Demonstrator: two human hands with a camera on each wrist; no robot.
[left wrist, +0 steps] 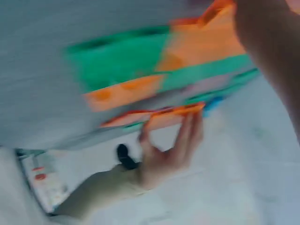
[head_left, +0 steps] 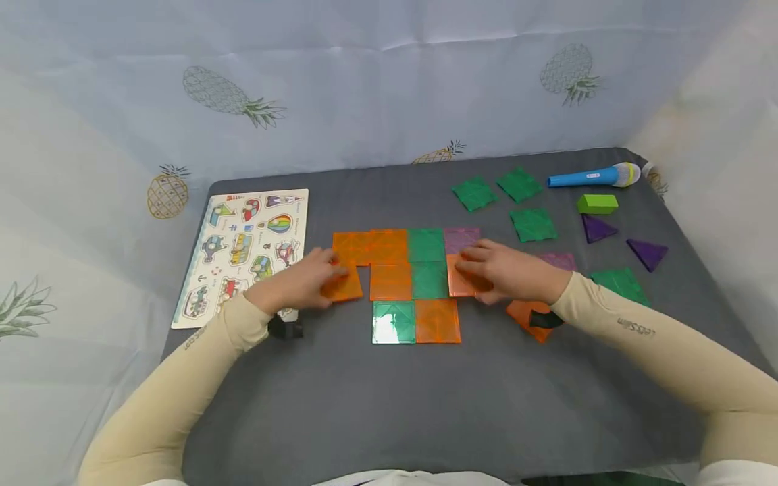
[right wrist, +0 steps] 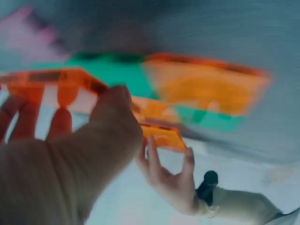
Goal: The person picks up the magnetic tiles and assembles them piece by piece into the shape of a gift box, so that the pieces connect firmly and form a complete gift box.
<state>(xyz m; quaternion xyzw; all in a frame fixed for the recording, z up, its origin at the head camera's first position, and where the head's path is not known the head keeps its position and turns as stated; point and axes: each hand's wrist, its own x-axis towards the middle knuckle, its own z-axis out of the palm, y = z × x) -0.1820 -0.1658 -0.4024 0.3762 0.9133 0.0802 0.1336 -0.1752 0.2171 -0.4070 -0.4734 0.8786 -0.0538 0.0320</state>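
Observation:
My left hand (head_left: 306,278) pinches an orange square tile (head_left: 344,285) at the left side of a patch of flat translucent tiles. On the patch's right side, my right hand (head_left: 509,271) grips another orange square tile (head_left: 460,282), fingers over its far side and thumb near its front edge. The right wrist view, though blurred, shows that tile (right wrist: 42,77) raised between thumb and fingers. Between the hands lie orange tiles (head_left: 391,282), green tiles (head_left: 429,279) and a purple tile (head_left: 462,239), set edge to edge. A green tile (head_left: 394,322) and an orange one (head_left: 437,322) form the front row.
A picture puzzle board (head_left: 243,250) lies at the left, partly under the left forearm. To the right are loose green tiles (head_left: 533,224), purple triangles (head_left: 647,254), a green block (head_left: 598,204) and a blue toy microphone (head_left: 592,176). An orange tile (head_left: 525,316) lies below the right wrist.

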